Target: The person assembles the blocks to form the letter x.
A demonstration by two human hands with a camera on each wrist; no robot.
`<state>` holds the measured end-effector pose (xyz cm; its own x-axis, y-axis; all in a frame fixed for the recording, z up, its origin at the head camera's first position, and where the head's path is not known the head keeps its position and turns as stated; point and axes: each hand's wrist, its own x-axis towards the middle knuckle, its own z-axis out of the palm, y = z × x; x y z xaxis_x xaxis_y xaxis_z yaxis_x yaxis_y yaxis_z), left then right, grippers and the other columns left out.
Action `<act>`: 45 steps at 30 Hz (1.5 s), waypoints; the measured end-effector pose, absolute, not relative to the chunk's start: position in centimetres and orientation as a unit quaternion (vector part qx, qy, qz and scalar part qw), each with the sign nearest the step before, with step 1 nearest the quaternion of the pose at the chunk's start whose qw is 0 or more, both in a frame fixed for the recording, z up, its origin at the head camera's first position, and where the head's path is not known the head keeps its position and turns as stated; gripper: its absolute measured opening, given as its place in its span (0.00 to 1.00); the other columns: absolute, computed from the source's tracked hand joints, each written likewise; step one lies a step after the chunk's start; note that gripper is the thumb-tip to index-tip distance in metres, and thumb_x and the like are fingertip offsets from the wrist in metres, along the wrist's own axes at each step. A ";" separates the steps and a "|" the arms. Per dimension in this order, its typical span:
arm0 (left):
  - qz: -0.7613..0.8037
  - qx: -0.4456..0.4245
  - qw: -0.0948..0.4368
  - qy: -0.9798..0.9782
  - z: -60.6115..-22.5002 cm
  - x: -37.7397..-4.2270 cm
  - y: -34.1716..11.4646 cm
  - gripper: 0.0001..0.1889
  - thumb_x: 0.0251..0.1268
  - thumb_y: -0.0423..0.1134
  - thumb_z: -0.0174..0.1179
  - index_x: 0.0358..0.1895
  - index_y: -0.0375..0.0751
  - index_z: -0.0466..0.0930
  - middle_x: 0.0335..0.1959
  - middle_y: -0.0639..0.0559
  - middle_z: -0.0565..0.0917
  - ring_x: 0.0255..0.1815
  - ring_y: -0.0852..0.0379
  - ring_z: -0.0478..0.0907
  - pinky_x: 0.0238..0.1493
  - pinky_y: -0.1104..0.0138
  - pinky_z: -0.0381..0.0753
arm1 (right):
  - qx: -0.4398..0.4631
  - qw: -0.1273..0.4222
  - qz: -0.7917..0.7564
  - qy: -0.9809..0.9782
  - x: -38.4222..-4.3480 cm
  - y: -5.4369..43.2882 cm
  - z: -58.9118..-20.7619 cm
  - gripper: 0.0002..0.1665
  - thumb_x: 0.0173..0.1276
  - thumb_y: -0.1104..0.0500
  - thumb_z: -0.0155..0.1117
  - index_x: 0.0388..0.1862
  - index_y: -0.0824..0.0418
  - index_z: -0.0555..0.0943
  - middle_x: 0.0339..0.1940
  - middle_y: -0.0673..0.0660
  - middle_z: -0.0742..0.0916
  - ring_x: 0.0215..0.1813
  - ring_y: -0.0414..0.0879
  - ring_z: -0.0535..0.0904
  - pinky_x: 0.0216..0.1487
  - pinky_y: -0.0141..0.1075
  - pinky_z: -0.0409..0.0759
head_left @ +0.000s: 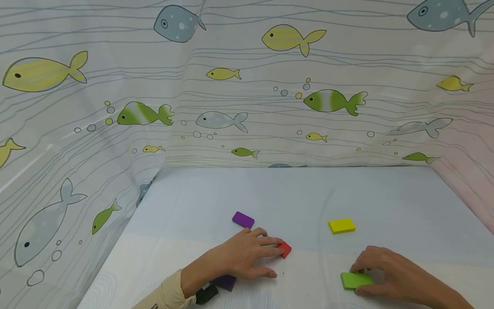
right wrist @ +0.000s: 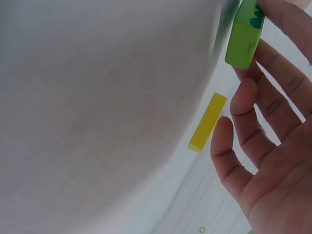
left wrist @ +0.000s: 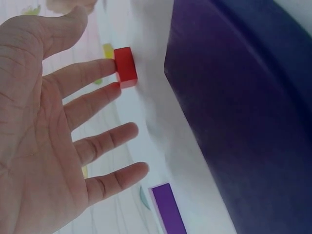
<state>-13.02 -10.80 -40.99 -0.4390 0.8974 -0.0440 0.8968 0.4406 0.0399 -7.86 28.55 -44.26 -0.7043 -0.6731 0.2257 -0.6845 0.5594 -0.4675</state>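
Observation:
My left hand (head_left: 247,254) reaches over the table with its fingers spread and fairly straight. Two of its fingertips touch a small red block (head_left: 286,248), whose left part they cover in the head view. In the left wrist view the red block (left wrist: 126,67) meets the ends of the index and middle fingers. On the right, my right hand (head_left: 390,272) pinches a light green block (head_left: 353,281) between thumb and fingers. A dark green mark shows on that block (right wrist: 245,36) in the right wrist view, while the ring and little fingers curl loosely beside it.
A purple block (head_left: 243,219) lies just beyond the left hand, and a yellow block (head_left: 341,225) beyond the right. Under the left wrist are a dark purple block (head_left: 226,282) and a black object (head_left: 207,294), both partly hidden. A fish-patterned curtain (head_left: 247,98) borders the white table (head_left: 270,193).

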 end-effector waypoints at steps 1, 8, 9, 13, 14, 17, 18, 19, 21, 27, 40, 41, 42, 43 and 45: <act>0.007 0.528 0.030 0.848 -41.0 -13.0 -10.8 0.29 0.71 0.66 0.45 0.70 0.60 0.72 0.70 0.61 0.70 0.61 0.56 0.69 0.49 0.64 0.70 | 0.380 0.008 0.268 -0.885 -7.8 28.5 -44.2 0.15 0.57 0.42 0.76 0.42 0.36 0.84 0.38 0.29 0.79 0.37 0.29 0.73 0.35 0.30 0.75; 0.009 0.527 0.029 0.849 -41.3 -13.0 -10.8 0.29 0.71 0.66 0.46 0.69 0.60 0.72 0.70 0.61 0.70 0.61 0.55 0.69 0.49 0.64 0.70 | 0.360 0.004 0.256 -0.897 -7.9 28.4 -43.9 0.15 0.57 0.40 0.75 0.42 0.36 0.84 0.38 0.29 0.78 0.37 0.29 0.72 0.35 0.30 0.75; 0.008 0.528 0.027 0.849 -41.3 -13.0 -10.8 0.29 0.71 0.66 0.46 0.69 0.60 0.72 0.70 0.61 0.70 0.61 0.55 0.69 0.49 0.64 0.70 | 0.358 0.008 0.253 -0.899 -8.0 28.3 -43.8 0.15 0.57 0.40 0.75 0.42 0.36 0.84 0.38 0.28 0.78 0.37 0.29 0.72 0.35 0.30 0.75; 0.004 0.526 0.028 0.850 -41.4 -13.0 -10.7 0.29 0.70 0.67 0.46 0.69 0.60 0.73 0.70 0.61 0.70 0.61 0.56 0.69 0.49 0.64 0.69 | 0.345 0.017 0.244 -0.906 -8.0 28.0 -43.6 0.15 0.56 0.39 0.75 0.42 0.37 0.84 0.38 0.28 0.78 0.37 0.29 0.71 0.34 0.30 0.75; 0.004 0.526 0.028 0.850 -41.5 -13.0 -10.7 0.29 0.70 0.67 0.46 0.69 0.61 0.73 0.70 0.61 0.70 0.61 0.56 0.69 0.49 0.64 0.69 | 0.341 0.018 0.241 -0.908 -8.0 27.9 -43.6 0.16 0.56 0.39 0.75 0.42 0.37 0.84 0.38 0.28 0.78 0.37 0.29 0.71 0.34 0.30 0.75; 0.002 0.524 0.030 0.851 -41.5 -13.0 -10.7 0.30 0.70 0.67 0.46 0.69 0.61 0.72 0.70 0.61 0.70 0.61 0.56 0.69 0.48 0.64 0.69 | 0.329 0.027 0.238 -0.913 -7.9 27.6 -43.5 0.16 0.55 0.38 0.75 0.41 0.37 0.84 0.38 0.28 0.78 0.37 0.29 0.71 0.34 0.30 0.76; 0.001 0.523 0.031 0.852 -41.5 -13.0 -10.7 0.30 0.70 0.67 0.46 0.69 0.61 0.72 0.70 0.61 0.70 0.61 0.56 0.69 0.48 0.64 0.69 | 0.329 0.033 0.238 -0.914 -7.9 27.5 -43.5 0.16 0.55 0.38 0.75 0.41 0.37 0.84 0.38 0.28 0.78 0.37 0.29 0.71 0.34 0.30 0.75; 0.000 0.523 0.031 0.852 -41.5 -13.0 -10.7 0.30 0.70 0.67 0.46 0.69 0.61 0.72 0.70 0.61 0.70 0.61 0.56 0.69 0.48 0.64 0.69 | 0.327 0.039 0.237 -0.914 -7.9 27.4 -43.5 0.16 0.55 0.38 0.75 0.41 0.37 0.84 0.37 0.28 0.78 0.36 0.29 0.71 0.33 0.30 0.75; -0.001 0.523 0.031 0.852 -41.4 -13.0 -10.7 0.30 0.70 0.67 0.46 0.69 0.61 0.72 0.70 0.61 0.70 0.61 0.56 0.69 0.48 0.64 0.69 | 0.327 0.049 0.238 -0.913 -7.9 27.2 -43.4 0.16 0.54 0.38 0.76 0.41 0.37 0.84 0.38 0.29 0.78 0.36 0.29 0.71 0.32 0.30 0.74; 0.004 0.522 0.035 0.852 -41.2 -13.1 -10.7 0.30 0.70 0.67 0.46 0.69 0.61 0.72 0.70 0.61 0.70 0.61 0.56 0.69 0.48 0.64 0.69 | 0.325 0.076 0.239 -0.912 -7.9 26.6 -43.1 0.17 0.53 0.40 0.78 0.41 0.36 0.84 0.38 0.28 0.78 0.37 0.28 0.71 0.33 0.28 0.74; 0.005 0.517 0.046 0.855 -41.0 -13.0 -10.6 0.30 0.70 0.67 0.46 0.69 0.61 0.72 0.70 0.61 0.70 0.62 0.56 0.68 0.50 0.63 0.70 | 0.331 0.100 0.244 -0.906 -8.4 25.5 -42.9 0.18 0.52 0.41 0.78 0.42 0.37 0.84 0.39 0.30 0.79 0.38 0.30 0.73 0.33 0.29 0.74; 0.005 0.517 0.047 0.855 -41.0 -13.0 -10.6 0.30 0.70 0.67 0.45 0.70 0.61 0.72 0.70 0.61 0.70 0.62 0.56 0.68 0.50 0.63 0.70 | 0.329 0.100 0.243 -0.907 -8.4 25.4 -42.9 0.18 0.52 0.41 0.78 0.42 0.38 0.84 0.39 0.30 0.79 0.38 0.30 0.73 0.33 0.29 0.74; 0.005 0.517 0.047 0.855 -41.0 -13.0 -10.6 0.30 0.70 0.67 0.45 0.70 0.61 0.72 0.70 0.61 0.70 0.62 0.56 0.69 0.50 0.63 0.70 | 0.327 0.101 0.243 -0.908 -8.4 25.4 -42.8 0.18 0.52 0.41 0.78 0.42 0.38 0.84 0.39 0.30 0.79 0.37 0.30 0.73 0.33 0.29 0.74; 0.005 0.516 0.047 0.855 -41.0 -13.0 -10.6 0.30 0.70 0.67 0.45 0.70 0.61 0.72 0.70 0.61 0.70 0.62 0.56 0.69 0.50 0.62 0.70 | 0.325 0.101 0.243 -0.909 -8.4 25.3 -42.8 0.18 0.52 0.41 0.78 0.42 0.38 0.84 0.39 0.30 0.79 0.37 0.29 0.73 0.33 0.29 0.75; 0.006 0.517 0.047 0.855 -41.0 -13.1 -10.6 0.30 0.70 0.67 0.45 0.70 0.61 0.72 0.70 0.61 0.70 0.62 0.56 0.69 0.50 0.62 0.70 | 0.321 0.098 0.243 -0.910 -8.4 25.2 -42.8 0.18 0.52 0.40 0.78 0.41 0.38 0.84 0.38 0.30 0.79 0.37 0.29 0.73 0.33 0.30 0.75</act>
